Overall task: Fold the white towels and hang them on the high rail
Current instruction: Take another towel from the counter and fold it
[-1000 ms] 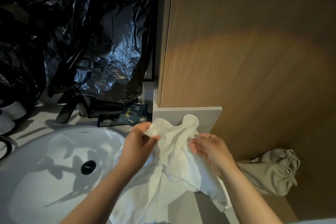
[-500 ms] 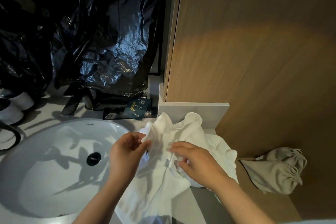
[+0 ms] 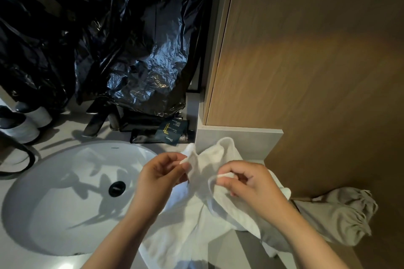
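Grey vanity counter (image 3: 26,253) with a white oval basin (image 3: 65,192), viewed from above. Left hand (image 3: 159,179): thumb and forefinger pinch a bit of the edge of the white towel (image 3: 190,225), the other fingers loosely curled. Right hand (image 3: 251,183): fingertips (image 3: 229,165) pinch another part of the edge a little lower, the rest curled under. The towel hangs bunched between the two hands over the right end of the counter, its lower part trailing across the basin's near rim toward the viewer. Judged by its folds, the cloth is light, soft and limp, neither slippery nor fragile; it holds no shape unsupported, so it is probably best held by two corners of one hem and drawn taut before folding. Behind the basin stand a dark faucet (image 3: 96,122), dark toiletry sachets (image 3: 172,132) and pale cups (image 3: 28,120), all beneath crumpled black plastic sheeting (image 3: 109,39). A wood-grain panel (image 3: 317,61) closes the right side, and a beige drawstring bag (image 3: 338,218) lies at its foot. No rail is in view.
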### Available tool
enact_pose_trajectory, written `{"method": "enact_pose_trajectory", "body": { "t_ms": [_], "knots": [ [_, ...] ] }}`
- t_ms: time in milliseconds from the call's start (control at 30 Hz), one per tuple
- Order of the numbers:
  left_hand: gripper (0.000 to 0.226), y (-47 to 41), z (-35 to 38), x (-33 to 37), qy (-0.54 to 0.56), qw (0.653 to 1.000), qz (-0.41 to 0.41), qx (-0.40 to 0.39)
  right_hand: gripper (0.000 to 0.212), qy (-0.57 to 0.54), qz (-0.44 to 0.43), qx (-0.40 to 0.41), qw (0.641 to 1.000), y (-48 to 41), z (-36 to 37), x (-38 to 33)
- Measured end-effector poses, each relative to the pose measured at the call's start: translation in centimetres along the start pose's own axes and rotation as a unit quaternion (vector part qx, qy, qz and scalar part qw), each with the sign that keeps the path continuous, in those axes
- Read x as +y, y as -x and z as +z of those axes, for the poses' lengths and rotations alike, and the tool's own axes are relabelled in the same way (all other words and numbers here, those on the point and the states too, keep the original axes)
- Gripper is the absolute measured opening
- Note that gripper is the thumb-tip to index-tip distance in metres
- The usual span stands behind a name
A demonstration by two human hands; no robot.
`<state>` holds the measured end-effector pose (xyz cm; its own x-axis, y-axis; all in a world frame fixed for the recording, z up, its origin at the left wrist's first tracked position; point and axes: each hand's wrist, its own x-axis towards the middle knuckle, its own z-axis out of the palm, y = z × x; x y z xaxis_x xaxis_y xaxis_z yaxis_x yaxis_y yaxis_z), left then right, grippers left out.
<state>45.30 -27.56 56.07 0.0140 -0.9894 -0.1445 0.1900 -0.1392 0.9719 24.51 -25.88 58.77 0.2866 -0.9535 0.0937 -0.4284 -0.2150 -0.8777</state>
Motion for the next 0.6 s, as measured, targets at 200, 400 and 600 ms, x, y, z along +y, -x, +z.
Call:
{"method": "enact_pose_trajectory", "body": {
  "t_ms": [200,400,600],
  "knots": [
    [0.016,0.9,1.8,2.1,0.032,0.994,-0.002,-0.106,0.016,-0.030,-0.013,0.069,0.997,-0.2,0.1,-1.9],
    [0.015,1.8,2.0,2.1,0.023,0.995,-0.004,-0.102,0.023,0.039,-0.008,0.073,0.997,-0.3,0.3,-1.4],
    [0.015,2.0,1.8,2.2,-0.037,0.993,0.023,-0.111,0.018,0.063,0.000,0.078,0.995,-0.2,0.3,-1.7]
  ]
}}
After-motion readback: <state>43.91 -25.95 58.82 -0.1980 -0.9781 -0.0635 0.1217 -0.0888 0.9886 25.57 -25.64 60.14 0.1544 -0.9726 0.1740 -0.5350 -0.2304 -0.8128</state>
